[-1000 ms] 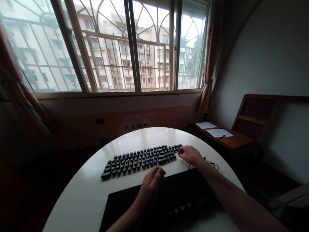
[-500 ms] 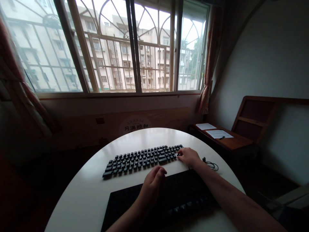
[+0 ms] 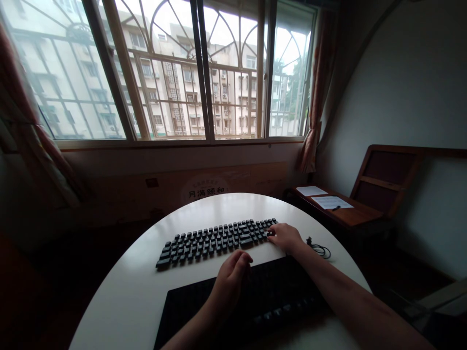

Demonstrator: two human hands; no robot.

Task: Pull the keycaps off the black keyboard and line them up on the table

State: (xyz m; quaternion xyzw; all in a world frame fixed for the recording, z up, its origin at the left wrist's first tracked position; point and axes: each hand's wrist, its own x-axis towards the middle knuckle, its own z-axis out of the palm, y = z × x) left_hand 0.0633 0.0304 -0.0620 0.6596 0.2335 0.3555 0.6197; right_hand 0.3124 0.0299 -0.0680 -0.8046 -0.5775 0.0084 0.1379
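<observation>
Black keycaps (image 3: 207, 243) lie in loose rows across the white round table (image 3: 120, 296). My right hand (image 3: 286, 236) reaches to the right end of these rows, thumb and fingertips closed around a small dark keycap (image 3: 270, 234). Closer to me is a black keyboard (image 3: 270, 282), with several keycaps (image 3: 277, 312) seated along its near right part. Above its left half, my left hand (image 3: 233, 272) hovers with curled fingers, thumb against the index finger. Whatever may be inside that hand is hidden.
A coiled black cable (image 3: 321, 251) rests on the table beside my right forearm. To the right, a wooden chair (image 3: 368, 214) holds paper sheets (image 3: 332, 202) and a pen (image 3: 336, 208). Behind the table are a printed cardboard panel (image 3: 255, 177) and a barred window (image 3: 207, 97).
</observation>
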